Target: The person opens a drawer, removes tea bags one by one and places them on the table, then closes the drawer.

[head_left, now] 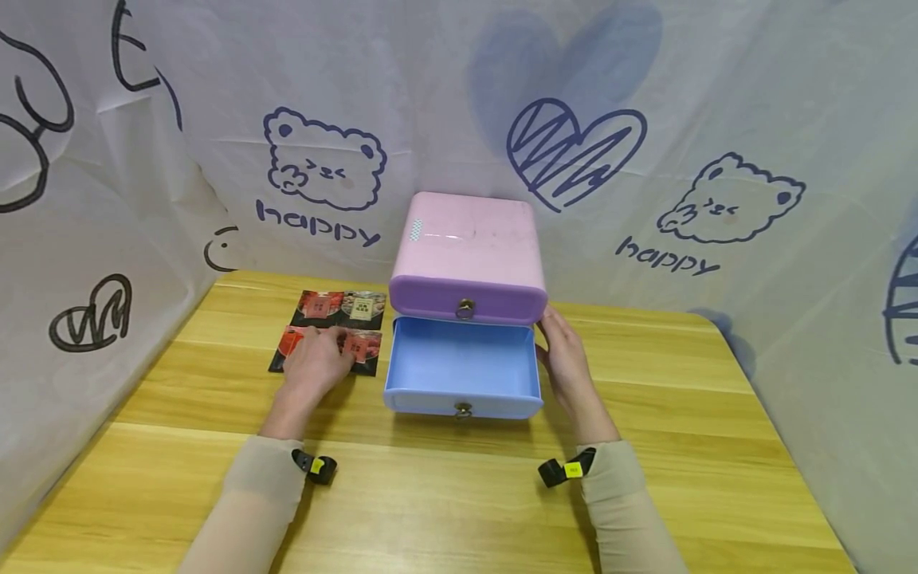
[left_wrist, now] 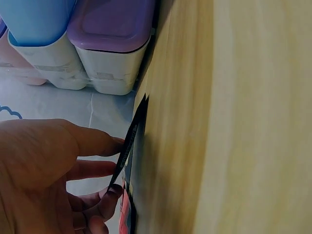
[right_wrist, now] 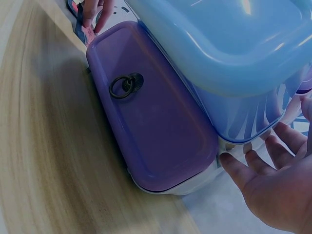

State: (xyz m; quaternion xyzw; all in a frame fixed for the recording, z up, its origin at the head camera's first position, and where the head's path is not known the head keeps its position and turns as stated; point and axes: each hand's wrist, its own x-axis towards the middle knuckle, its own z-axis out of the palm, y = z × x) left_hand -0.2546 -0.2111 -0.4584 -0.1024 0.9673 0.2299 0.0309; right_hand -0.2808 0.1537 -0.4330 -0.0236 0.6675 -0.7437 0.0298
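A small drawer cabinet [head_left: 469, 239] with a pink top stands against the backdrop. Its middle blue drawer [head_left: 462, 402] is pulled out, with nothing visible inside. Below it, a purple bottom drawer [right_wrist: 151, 117] with a ring pull is closed in the right wrist view. Left of the cabinet, my left hand [head_left: 319, 359] pinches a thin black sachet [left_wrist: 129, 141] between thumb and fingers, tilting it off the table. My right hand [head_left: 566, 351] rests with extended fingers against the cabinet's right side, beside the blue drawer.
Two more printed sachets, a red-labelled one [head_left: 319, 305] and a cream-labelled one [head_left: 363, 307], lie flat behind the left hand. A closed purple top drawer [head_left: 430, 299] sits above the blue one. The wooden table [head_left: 445, 502] meets a white drawn-on backdrop [head_left: 445, 96].
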